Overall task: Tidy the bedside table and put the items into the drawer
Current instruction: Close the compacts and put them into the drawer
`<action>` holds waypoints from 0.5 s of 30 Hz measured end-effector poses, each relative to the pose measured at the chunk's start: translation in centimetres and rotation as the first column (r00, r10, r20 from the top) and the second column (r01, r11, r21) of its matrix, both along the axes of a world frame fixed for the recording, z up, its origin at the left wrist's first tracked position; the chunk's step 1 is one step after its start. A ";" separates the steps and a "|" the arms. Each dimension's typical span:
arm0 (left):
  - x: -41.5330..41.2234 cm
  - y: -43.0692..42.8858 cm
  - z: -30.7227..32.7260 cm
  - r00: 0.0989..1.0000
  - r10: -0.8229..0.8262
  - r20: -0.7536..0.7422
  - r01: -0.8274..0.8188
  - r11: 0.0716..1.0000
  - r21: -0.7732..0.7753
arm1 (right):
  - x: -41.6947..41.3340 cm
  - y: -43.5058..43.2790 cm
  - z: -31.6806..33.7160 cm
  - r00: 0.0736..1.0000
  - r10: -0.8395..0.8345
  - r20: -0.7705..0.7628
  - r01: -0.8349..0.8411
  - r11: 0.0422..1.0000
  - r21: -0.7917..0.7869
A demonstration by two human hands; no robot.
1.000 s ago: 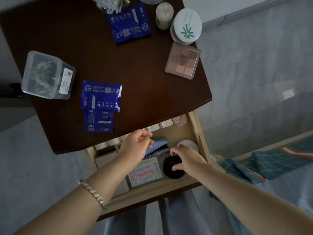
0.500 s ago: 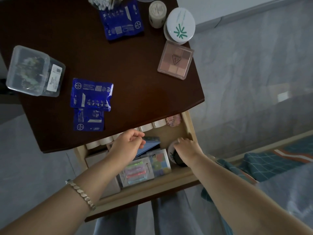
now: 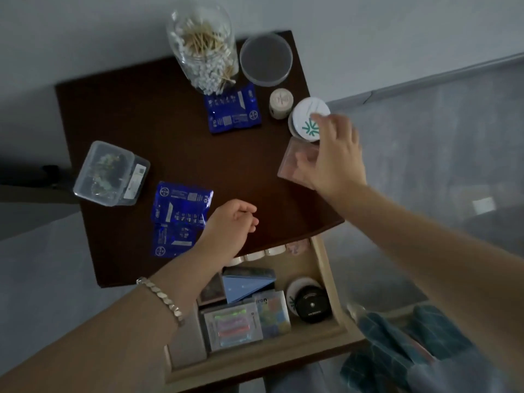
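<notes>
The dark bedside table [image 3: 141,123] carries a pink eyeshadow palette [image 3: 287,163], a white round compact [image 3: 307,117], a small cream jar [image 3: 280,102], three blue packets [image 3: 181,204] [image 3: 170,241] [image 3: 232,112] and a clear plastic box [image 3: 110,174]. My right hand [image 3: 331,160], blurred, hovers over the palette with its fingertips by the white compact; it holds nothing. My left hand [image 3: 229,225] hangs loosely curled and empty above the table's front edge. Below, the drawer [image 3: 321,268] stands open with a black round compact [image 3: 312,303], a blue box [image 3: 246,283] and a pack of coloured sticks [image 3: 232,326] inside.
A glass jar of cotton swabs [image 3: 202,46] and a clear round tub [image 3: 266,59] stand at the table's back edge by the wall. A teal checked blanket [image 3: 397,344] lies at the lower right, next to the drawer. Grey floor [image 3: 439,137] stretches to the right.
Both hands have come up out of the drawer. The right hand let go of the black compact and reached up to the palette. The left hand rose over the table's front edge.
</notes>
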State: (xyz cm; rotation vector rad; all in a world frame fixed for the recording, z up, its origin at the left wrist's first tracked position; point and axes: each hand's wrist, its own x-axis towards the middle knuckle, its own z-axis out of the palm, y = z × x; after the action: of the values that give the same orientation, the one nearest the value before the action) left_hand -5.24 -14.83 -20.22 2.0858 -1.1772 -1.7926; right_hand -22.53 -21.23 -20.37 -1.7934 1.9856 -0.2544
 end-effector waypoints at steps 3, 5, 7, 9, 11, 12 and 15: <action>0.0 -1.3 0.4 0.999 0.037 -0.012 -0.038 0.998 -0.041 | 0.2 -5.5 -1.1 0.989 -0.119 -0.091 0.134 0.974 0.180; 0.0 -1.5 0.4 0.999 0.051 -0.012 -0.052 0.997 -0.049 | 0.4 -6.9 -2.3 0.984 -0.139 -0.113 0.166 0.947 0.274; 0.1 -1.7 0.3 0.998 0.057 -0.010 -0.058 0.997 -0.051 | 0.4 -7.6 -3.2 0.985 -0.146 -0.091 0.166 0.945 0.281; 0.1 -1.8 0.4 0.998 0.058 -0.011 -0.058 0.997 -0.043 | 0.1 -7.4 -3.4 0.983 -0.179 -0.034 0.182 0.960 0.214; 0.0 -1.6 0.5 0.998 0.059 -0.018 -0.060 0.997 -0.041 | -0.2 -6.6 -3.1 0.978 -0.203 0.039 0.197 0.971 0.133; -0.1 -1.6 0.6 0.997 0.070 -0.031 -0.071 0.997 -0.042 | -0.4 -5.9 -2.7 0.979 -0.192 0.074 0.184 0.978 0.097; -0.8 -2.1 0.8 0.979 0.178 -0.097 -0.180 0.984 -0.007 | -0.6 -3.8 -1.2 0.975 -0.111 0.194 0.100 0.993 0.068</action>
State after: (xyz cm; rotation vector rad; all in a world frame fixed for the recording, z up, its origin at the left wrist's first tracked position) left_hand -6.00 -16.96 -19.40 2.0018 -0.9434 -1.7725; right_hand -23.10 -25.01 -21.61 -1.5642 1.9287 -0.3886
